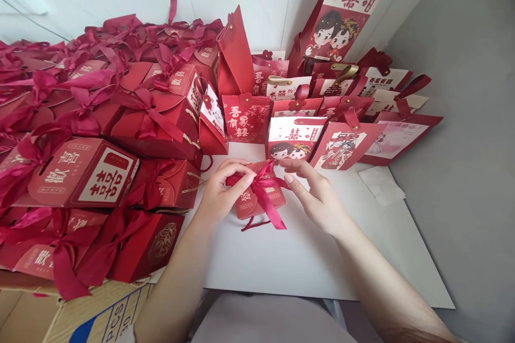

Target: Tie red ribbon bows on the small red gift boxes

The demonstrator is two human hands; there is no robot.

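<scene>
Your small red box sits on the white table around mid-frame, with a ribbon bow on top and a cord handle poking out below. Your left hand is pinching the bow's left side, your right hand is loosely open just right of it, can't tell if it's touching. Gift bags stand upper right, ribboned boxes fill the left

White table's got gift bags, red boxes heaped left of them, one small box and paper in front.
</scene>
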